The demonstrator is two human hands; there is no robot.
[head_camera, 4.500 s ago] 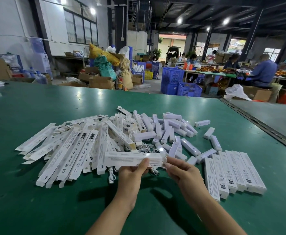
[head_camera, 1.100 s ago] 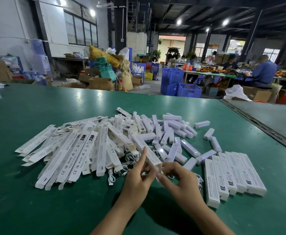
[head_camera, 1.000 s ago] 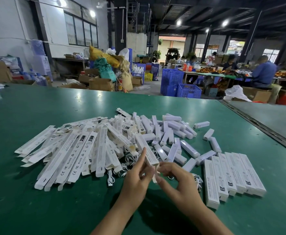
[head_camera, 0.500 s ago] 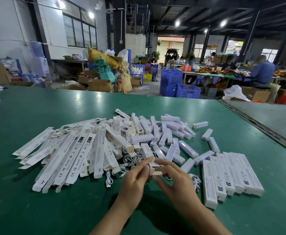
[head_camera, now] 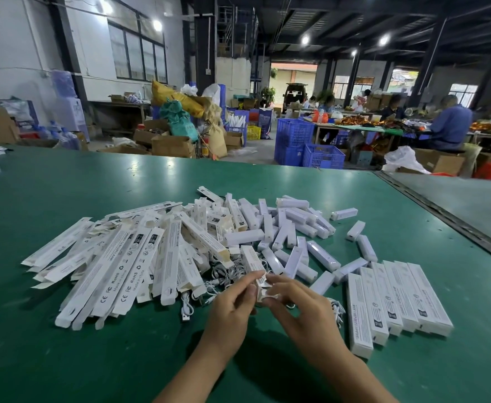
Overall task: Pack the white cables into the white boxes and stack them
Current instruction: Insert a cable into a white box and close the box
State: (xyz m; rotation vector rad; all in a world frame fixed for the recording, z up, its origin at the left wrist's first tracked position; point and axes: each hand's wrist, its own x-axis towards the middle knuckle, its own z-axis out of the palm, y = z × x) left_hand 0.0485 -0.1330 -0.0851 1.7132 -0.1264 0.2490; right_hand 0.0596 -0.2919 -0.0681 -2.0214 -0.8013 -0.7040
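Flap tuck on one box (head_camera: 251, 261).
Flat boxes (head_camera: 128, 257) at 9 o'clock; left hand (head_camera: 232, 305) and right hand (head_camera: 303, 311), together, pinch its near end: square the flap (head_camera: 263, 282) before pressing, then add it to the row (head_camera: 398, 298) at 3 o'clock.

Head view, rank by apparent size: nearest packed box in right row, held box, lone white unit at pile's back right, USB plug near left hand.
1. nearest packed box: longest.
2. held box: shorter, but foreshortened.
3. lone white unit: farther off, so true size unsure.
4. USB plug: smallest.
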